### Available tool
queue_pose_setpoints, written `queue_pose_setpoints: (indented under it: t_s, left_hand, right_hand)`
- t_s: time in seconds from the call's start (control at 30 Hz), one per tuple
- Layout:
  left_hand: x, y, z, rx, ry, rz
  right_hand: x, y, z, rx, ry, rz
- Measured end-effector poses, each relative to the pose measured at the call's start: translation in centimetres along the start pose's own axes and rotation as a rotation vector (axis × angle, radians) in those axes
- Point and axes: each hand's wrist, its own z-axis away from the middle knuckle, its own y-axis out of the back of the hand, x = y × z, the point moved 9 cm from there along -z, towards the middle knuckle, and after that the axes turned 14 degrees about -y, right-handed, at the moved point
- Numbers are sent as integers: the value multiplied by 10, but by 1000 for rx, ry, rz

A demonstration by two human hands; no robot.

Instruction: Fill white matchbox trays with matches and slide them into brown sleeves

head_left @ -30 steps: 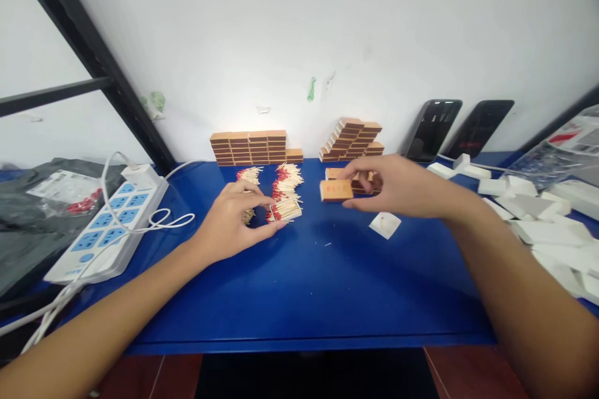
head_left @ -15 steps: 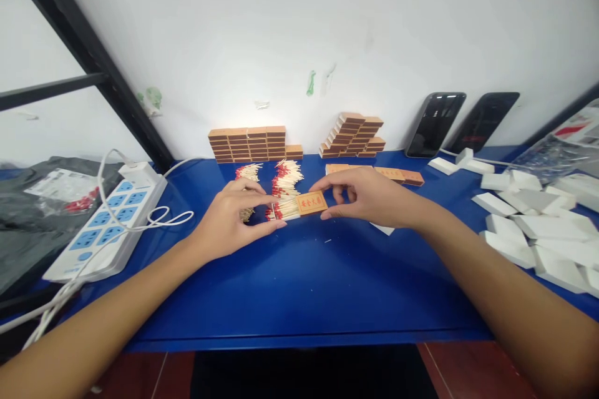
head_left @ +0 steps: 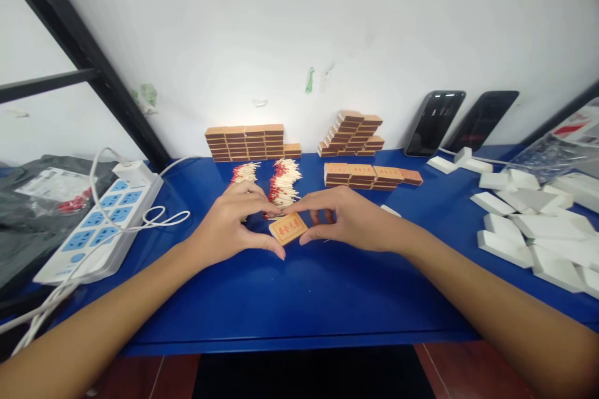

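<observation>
A closed matchbox [head_left: 288, 228] with an orange-yellow label and red characters is held just above the blue table, tilted with its right end higher. My right hand [head_left: 349, 216] pinches its right part between thumb and fingers. Curved around the left end is my left hand [head_left: 231, 218], thumb along the lower edge and fingers near the upper one. Right behind the box lies a pile of red-tipped matches [head_left: 285, 182]. Another match pile [head_left: 244, 172] is partly hidden behind my left hand.
Stacked matchboxes stand against the wall at left [head_left: 246, 143] and centre [head_left: 353, 133]; a lower row [head_left: 372, 176] lies before them. White box trays [head_left: 528, 218] heap at right. Two phones [head_left: 434, 124] lean on the wall. A power strip [head_left: 100, 218] with cables lies left.
The matchbox has been slid shut; its match-filled tray no longer shows. Both hands have come closer together, and the box has moved left and nearer to me, now tilted.
</observation>
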Motion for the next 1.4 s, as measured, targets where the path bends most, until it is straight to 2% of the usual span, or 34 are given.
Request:
queue_pose_setpoints:
  t_s: [0.07,0.1,0.13,0.2,0.27,0.33,0.4,0.43,0.5,0.6,0.7,0.8,1.13,1.2,1.3,1.33,1.4]
  left_hand:
    - [-3,2,1,8,23,-18]
    - [-5,4,1,13,41,-33]
    - [-7,5,1,17,62,-52]
    - [-8,7,1,17,90,-83]
    - [-8,7,1,9,102,-96]
    - [-7,6,0,2,92,-98]
    - [-5,6,-1,1,79,-106]
    - [-5,6,-1,3,76,-111]
    - [-6,5,-1,-1,83,-121]
    - [-9,4,0,-21,104,-125]
    - [-10,4,0,-23,100,-117]
    - [-11,4,0,-21,82,-106]
    - [-12,4,1,-33,67,-121]
    - [-13,3,2,-40,74,-128]
    - [-15,4,4,-37,83,-139]
    - [-16,5,4,-37,83,-147]
    - [-17,5,5,-46,80,-170]
  right_hand:
    - [-4,16,4,51,5,65]
    - [-5,31,7,119,-10,100]
    - [-4,52,12,215,-45,128]
    - [4,105,31,492,-141,192]
    - [23,156,55,708,-293,294]
    - [48,198,80,836,-452,416]
    - [85,226,99,851,-683,477]
    - [103,233,104,810,-760,470]
    - [134,230,102,618,-833,438]
    - [158,217,93,434,-818,388]
    - [170,205,86,339,-821,344]
    - [174,201,83,337,-831,336]
    - [162,191,68,316,-792,367]
    - [149,197,72,389,-787,421]
    - [116,200,78,501,-755,531]
    - [107,191,76,445,-746,523]
    - [102,158,71,197,-796,475]
